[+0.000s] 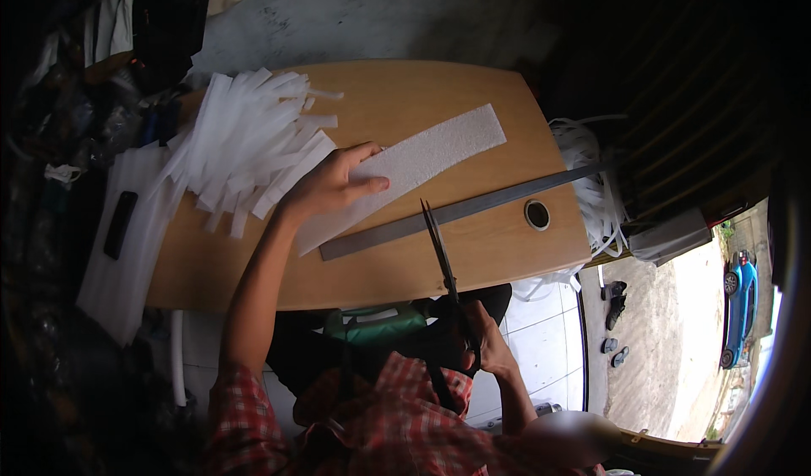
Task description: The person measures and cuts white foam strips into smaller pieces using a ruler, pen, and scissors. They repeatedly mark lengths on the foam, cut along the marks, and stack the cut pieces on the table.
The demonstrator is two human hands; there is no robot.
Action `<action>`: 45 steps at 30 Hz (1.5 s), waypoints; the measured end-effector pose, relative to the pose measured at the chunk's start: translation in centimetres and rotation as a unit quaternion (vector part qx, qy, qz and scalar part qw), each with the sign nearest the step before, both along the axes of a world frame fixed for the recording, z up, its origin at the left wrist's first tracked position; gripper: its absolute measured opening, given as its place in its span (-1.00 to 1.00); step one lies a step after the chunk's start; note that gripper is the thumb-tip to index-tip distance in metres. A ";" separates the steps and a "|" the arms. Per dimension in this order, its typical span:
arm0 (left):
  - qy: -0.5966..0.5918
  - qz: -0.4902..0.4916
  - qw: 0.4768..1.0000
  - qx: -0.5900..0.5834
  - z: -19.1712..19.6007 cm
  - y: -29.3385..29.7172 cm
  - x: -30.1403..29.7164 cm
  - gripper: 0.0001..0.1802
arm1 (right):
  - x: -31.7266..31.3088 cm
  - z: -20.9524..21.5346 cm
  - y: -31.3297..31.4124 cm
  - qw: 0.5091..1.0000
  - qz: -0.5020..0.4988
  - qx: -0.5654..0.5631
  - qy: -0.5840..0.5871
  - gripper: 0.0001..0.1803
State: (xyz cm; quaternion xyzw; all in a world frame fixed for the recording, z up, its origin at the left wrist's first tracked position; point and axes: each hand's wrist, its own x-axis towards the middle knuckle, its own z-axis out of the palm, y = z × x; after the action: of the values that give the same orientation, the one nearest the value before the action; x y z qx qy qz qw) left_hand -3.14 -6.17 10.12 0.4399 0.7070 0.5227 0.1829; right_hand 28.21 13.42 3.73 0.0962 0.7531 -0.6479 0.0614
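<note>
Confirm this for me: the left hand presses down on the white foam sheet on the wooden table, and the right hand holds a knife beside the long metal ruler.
One thing is wrong. The right hand holds scissors, not a knife, as the head view shows. The rest stands: the left hand presses on the white foam sheet on the wooden table, beside the long metal ruler.

A wooden table with a round grommet hole fills the middle of the view. At its left end sits a heap of cut white strips — fanned out loosely — above stacked white foam sheets bearing a dark phone. Past the right edge hang tangled white offcuts. Outside, sandals lie on concrete — a blue car stands beyond.
</note>
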 end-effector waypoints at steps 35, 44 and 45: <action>-0.109 -0.088 0.990 -0.027 -0.3 -0.4 3.0 -0.54 | -1.5 -2.0 -3.3 0.989 -0.099 -0.080 0.070 -0.08; -0.071 -0.017 0.996 -0.056 -1.8 -0.3 3.2 -0.60 | -2.4 -1.9 -3.2 0.993 -0.103 -0.047 0.033 0.06; -0.097 0.016 0.995 -0.033 -2.4 -0.4 3.3 -0.63 | -2.5 -2.0 -3.4 0.993 -0.109 -0.046 0.028 0.08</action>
State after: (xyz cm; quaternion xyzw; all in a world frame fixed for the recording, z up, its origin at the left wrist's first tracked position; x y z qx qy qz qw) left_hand 0.14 -6.52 7.71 0.3692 0.7097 0.5424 0.2564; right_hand 25.70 10.07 1.74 0.1566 0.7086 -0.6875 -0.0265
